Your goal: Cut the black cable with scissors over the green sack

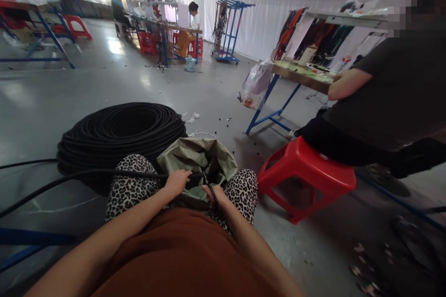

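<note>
1. a thick, round, black cord (94, 172) runs in from the left, over the left thigh of the leopard-print cloth trousers (128, 195), to above the sack. it looks bendy but springy, tough rather than fragile; best gripped close behind its end.
2. a big ring-shaped black coil (87, 137) of similar cord lies on the floor beyond the left knee. it is probably heavy, and it crowds that side.
3. the left hand (177, 182) has its fingers closed round the cord, over the sack's left part.
4. an olive-green, crinkled fabric sack (177, 151) gapes between the knees; its soft rim folds inward and could get in the way.
5. the right hand (214, 195) curls round black-handled metal scissors (213, 198), blades pointing at the cord; whether they touch it, i cannot tell.
6. a clear plastic bag (256, 83) hangs at the near left corner of a blue-legged worktable (296, 76).
7. a red plastic stool (320, 167), bearing a dark-clad co-worker (393, 83), stands just beside the right knee, limiting elbow room.
</note>
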{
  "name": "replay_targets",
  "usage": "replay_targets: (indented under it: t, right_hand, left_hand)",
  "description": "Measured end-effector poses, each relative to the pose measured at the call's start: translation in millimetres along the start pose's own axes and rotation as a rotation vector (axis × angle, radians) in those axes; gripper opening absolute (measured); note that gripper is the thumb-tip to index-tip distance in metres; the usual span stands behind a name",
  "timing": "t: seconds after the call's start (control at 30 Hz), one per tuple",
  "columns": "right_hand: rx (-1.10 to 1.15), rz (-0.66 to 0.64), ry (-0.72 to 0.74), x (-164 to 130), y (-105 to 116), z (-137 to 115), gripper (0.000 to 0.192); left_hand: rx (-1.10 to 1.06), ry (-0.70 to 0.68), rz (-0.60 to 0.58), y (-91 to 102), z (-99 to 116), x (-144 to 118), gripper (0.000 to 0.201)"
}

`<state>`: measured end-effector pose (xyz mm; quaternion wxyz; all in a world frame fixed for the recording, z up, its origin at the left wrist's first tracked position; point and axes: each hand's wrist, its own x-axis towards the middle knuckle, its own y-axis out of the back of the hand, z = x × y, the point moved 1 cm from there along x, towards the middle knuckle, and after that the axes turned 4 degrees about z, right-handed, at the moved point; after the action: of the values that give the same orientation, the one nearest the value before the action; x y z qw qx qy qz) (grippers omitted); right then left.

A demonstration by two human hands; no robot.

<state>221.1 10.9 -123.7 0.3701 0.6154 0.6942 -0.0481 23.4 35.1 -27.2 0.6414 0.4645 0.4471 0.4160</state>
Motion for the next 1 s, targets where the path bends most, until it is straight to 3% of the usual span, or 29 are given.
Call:
replay_targets:
  t: [0.43,0.67,1.0]
  right_hand:
    - [-0.025,-0.013,-0.03,-1.6,2.5,-3.2,0.05]
    - [0.0,-0.007,0.012,8.1,-2.6,9.1,0.052]
    - [0.037,-0.023,0.008,-1.0,0.1,0.1,0.055]
  left_hand:
    - [0.018,0.008,-0.035,-4.7,-1.2,4.5,0.042]
    - [0.026,0.008,-0.045,-0.5,-1.5,2.8,0.044]
    - [0.017,0.004,-0.037,5.5,-1.0,1.5,0.043]
